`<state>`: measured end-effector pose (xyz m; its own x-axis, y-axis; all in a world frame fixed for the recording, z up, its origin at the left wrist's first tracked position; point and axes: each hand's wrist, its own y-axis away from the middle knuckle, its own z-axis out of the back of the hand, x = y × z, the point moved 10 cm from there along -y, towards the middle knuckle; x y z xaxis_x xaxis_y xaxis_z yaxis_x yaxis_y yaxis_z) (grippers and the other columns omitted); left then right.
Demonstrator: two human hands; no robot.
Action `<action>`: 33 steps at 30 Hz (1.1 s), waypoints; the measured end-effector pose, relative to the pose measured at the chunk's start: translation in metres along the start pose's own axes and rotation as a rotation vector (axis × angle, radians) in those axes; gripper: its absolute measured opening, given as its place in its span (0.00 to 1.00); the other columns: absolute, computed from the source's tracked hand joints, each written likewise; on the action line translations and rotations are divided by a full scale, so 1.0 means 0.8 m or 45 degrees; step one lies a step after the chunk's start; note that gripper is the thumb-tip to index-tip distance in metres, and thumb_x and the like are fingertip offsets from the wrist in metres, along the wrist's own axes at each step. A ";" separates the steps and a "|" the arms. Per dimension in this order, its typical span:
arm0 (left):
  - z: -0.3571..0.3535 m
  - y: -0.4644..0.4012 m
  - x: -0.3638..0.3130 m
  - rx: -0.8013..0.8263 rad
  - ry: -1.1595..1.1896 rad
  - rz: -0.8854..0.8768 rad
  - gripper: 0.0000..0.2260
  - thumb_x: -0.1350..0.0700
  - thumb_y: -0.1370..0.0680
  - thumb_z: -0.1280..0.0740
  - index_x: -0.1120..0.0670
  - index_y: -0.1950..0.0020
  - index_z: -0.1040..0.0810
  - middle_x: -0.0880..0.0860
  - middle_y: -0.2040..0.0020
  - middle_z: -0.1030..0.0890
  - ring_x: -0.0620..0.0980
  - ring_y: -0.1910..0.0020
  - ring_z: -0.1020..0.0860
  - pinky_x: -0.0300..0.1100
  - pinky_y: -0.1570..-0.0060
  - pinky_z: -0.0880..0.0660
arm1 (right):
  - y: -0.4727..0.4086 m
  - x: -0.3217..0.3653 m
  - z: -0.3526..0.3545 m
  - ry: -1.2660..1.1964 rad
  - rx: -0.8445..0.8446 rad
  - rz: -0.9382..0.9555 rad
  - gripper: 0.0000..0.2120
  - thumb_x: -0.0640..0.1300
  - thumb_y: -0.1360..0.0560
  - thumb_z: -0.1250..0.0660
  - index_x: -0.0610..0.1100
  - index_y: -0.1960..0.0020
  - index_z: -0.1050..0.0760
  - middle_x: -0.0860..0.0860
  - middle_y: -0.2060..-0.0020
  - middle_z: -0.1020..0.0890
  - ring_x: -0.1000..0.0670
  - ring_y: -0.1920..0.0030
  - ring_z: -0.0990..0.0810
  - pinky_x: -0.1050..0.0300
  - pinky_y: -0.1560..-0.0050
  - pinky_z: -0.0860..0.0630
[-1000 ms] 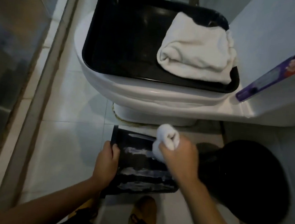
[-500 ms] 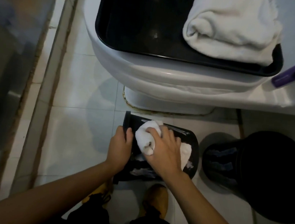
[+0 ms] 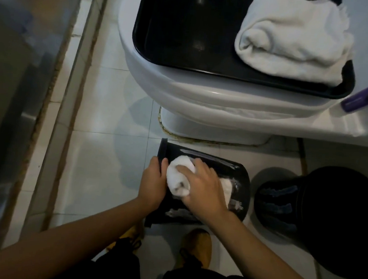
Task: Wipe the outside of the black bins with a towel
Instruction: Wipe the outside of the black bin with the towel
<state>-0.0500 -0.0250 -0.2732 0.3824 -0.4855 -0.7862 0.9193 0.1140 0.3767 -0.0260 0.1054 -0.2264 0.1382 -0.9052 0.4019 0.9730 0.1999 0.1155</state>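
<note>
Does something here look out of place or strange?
Yes. A black tray with a crumpled white towel sits on the closed toilet, an unusual spot. The black bin under both hands lies on its side, with white streaks on its wall.

Bathroom, looks residential. White ceramic toilet (image 3: 182, 88) bolted to a pale glossy tile floor (image 3: 103, 146) with stained grout at its base. Metal-framed glass partition (image 3: 18, 82) along the left, likely a shower screen. Folded white towel (image 3: 292, 42) on a black tray (image 3: 187, 29) atop the toilet. Small black bins (image 3: 337, 222) on the floor.
</note>
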 end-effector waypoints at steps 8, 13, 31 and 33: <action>0.000 0.000 -0.006 -0.016 0.036 -0.028 0.14 0.53 0.16 0.46 0.59 0.56 0.29 0.52 0.65 0.27 0.45 0.67 0.28 0.32 0.70 0.32 | -0.029 -0.045 0.016 -0.091 -0.031 -0.270 0.23 0.54 0.30 0.31 0.49 0.36 0.24 0.43 0.42 0.25 0.42 0.46 0.24 0.48 0.45 0.26; 0.002 -0.006 -0.005 -0.026 0.038 -0.018 0.13 0.53 0.16 0.45 0.57 0.57 0.31 0.50 0.65 0.28 0.42 0.66 0.28 0.27 0.70 0.33 | -0.003 -0.018 -0.006 -0.053 0.016 -0.029 0.26 0.53 0.35 0.26 0.50 0.38 0.23 0.45 0.45 0.25 0.43 0.51 0.23 0.50 0.52 0.24; 0.001 -0.002 -0.003 -0.013 -0.023 -0.026 0.13 0.52 0.16 0.46 0.58 0.55 0.30 0.51 0.65 0.27 0.44 0.67 0.27 0.38 0.69 0.34 | -0.007 -0.059 -0.006 -0.161 0.072 -0.241 0.28 0.62 0.31 0.37 0.50 0.35 0.24 0.46 0.45 0.26 0.42 0.45 0.24 0.47 0.46 0.25; -0.002 -0.009 -0.006 0.008 -0.004 0.000 0.13 0.52 0.16 0.46 0.58 0.54 0.29 0.51 0.64 0.26 0.45 0.65 0.26 0.35 0.68 0.33 | -0.012 -0.064 0.005 -0.109 -0.004 -0.416 0.35 0.74 0.32 0.44 0.53 0.33 0.28 0.46 0.42 0.28 0.42 0.42 0.27 0.45 0.42 0.27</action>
<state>-0.0583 -0.0224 -0.2731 0.3824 -0.4885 -0.7843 0.9185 0.1085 0.3802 -0.0429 0.1513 -0.2447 -0.1972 -0.8865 0.4187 0.9639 -0.0973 0.2479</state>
